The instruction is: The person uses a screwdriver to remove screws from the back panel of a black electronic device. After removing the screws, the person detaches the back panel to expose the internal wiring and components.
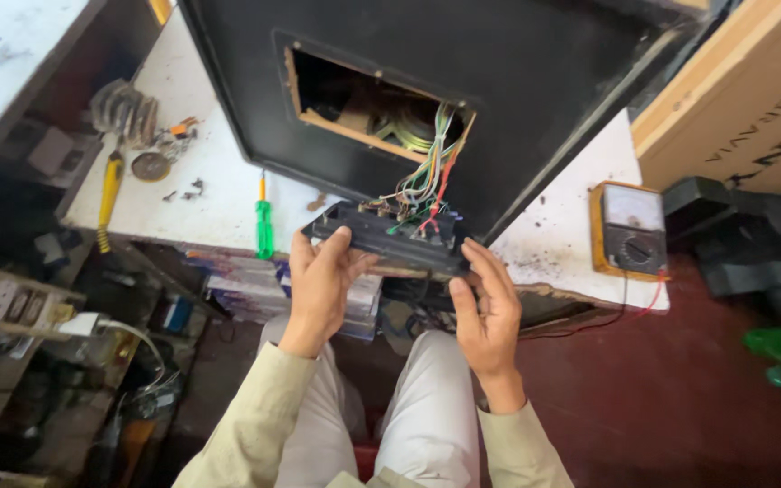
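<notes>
A large black speaker cabinet [517,81] lies on a white worktable [210,190], with a rectangular opening [372,108] cut in its panel. A bundle of coloured wires [427,176] runs out of the opening to a black panel module [386,237] pulled free in front of it. My left hand [320,280] grips the module's left end from below, thumb on top. My right hand [485,312] holds its right end, fingers wrapped under the edge. Both sleeves are beige.
A green-handled screwdriver [265,226] and a yellow-handled one [108,194] lie on the table at left, near small metal parts [137,136]. A yellow analogue multimeter [627,230] sits at the table's right end. A cardboard box [743,90] stands right; cluttered shelves [20,307] are left.
</notes>
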